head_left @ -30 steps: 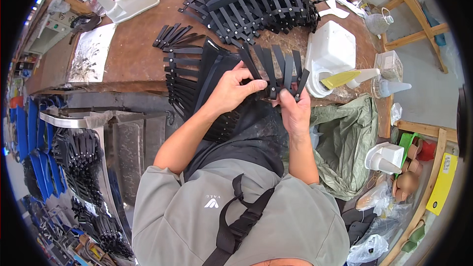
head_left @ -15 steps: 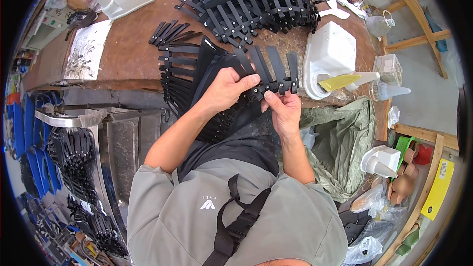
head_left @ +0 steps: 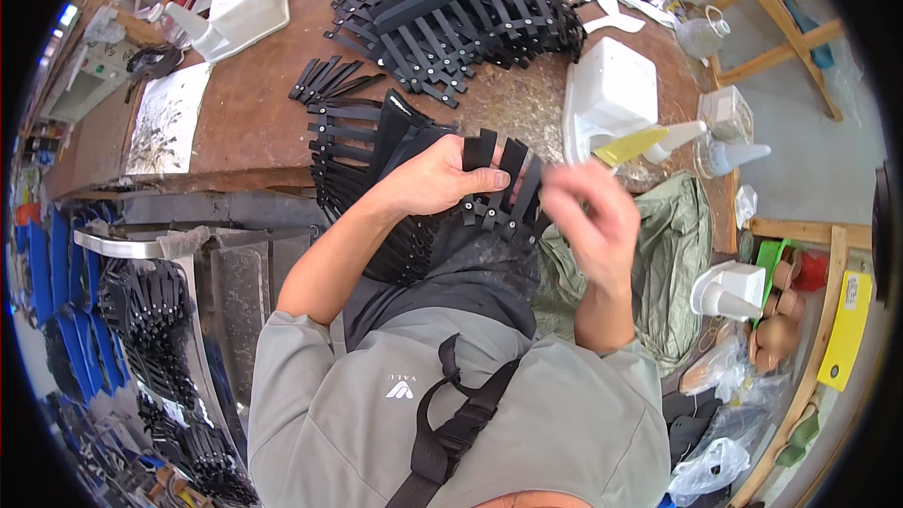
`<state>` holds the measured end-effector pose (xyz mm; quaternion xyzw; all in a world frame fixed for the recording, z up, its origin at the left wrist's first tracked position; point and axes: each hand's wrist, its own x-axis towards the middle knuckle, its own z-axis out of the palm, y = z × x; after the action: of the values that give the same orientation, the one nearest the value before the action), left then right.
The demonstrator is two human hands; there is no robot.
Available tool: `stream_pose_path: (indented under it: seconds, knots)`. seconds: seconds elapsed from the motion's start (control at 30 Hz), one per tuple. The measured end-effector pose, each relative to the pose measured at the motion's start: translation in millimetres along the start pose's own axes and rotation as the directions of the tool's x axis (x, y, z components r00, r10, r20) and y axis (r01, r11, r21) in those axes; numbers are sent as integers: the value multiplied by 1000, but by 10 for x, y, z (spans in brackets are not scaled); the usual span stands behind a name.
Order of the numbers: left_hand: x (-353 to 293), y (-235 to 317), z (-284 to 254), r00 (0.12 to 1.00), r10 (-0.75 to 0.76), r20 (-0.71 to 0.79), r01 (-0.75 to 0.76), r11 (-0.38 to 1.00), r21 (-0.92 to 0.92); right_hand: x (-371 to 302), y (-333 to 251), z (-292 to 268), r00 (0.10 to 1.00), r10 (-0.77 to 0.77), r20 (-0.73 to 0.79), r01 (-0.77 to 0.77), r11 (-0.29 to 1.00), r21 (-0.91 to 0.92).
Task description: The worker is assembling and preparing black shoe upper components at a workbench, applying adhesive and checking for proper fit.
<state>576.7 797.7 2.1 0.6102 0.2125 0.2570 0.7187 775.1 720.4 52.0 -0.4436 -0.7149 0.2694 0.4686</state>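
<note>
My left hand (head_left: 435,177) is closed on a black strapped piece (head_left: 494,216), a band with flat strips and small metal studs, in front of the table edge. Its thumb lies across the strips, which point away from me. My right hand (head_left: 597,221) is just right of the strips, smeared by motion, and whether it touches them is unclear. Under my left wrist, more black studded strapwork (head_left: 340,136) hangs over the table edge onto my lap. A large heap of similar black strapped pieces (head_left: 461,14) lies farther back on the table.
On the brown table (head_left: 254,103) stand white containers with cone nozzles, one at right (head_left: 616,85) beside a yellow flat tool (head_left: 628,145). A stained white sheet (head_left: 169,118) lies left. Below are a metal-rimmed rack (head_left: 132,245) and an olive sack (head_left: 663,273).
My right hand has left the studded band and moved right and up. My left hand still grips the piece, whose strips now bunch closer together. The view has shifted slightly.
</note>
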Motion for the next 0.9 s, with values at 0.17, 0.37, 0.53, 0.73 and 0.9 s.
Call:
stream_pose_path:
  seconds: [0.17,0.37,0.53,0.73,0.9]
  knots:
    - [48,23,31,992,-73,101,68,996,51,307,187,139,918,318,235,-355,925,137]
    - [78,-330,-53,979,-138,148,129,989,71,306,233,248,898,305,316,-398,869,293]
    - [-19,-142,48,996,-85,-10,82,988,-130,237,457,288,981,147,125,-160,981,110]
    - [-11,-98,209,986,79,-144,-77,997,17,222,417,382,996,93,-13,-92,993,68]
    - [-25,-79,218,993,-6,-116,-15,984,-177,146,451,236,908,378,179,-416,771,483]
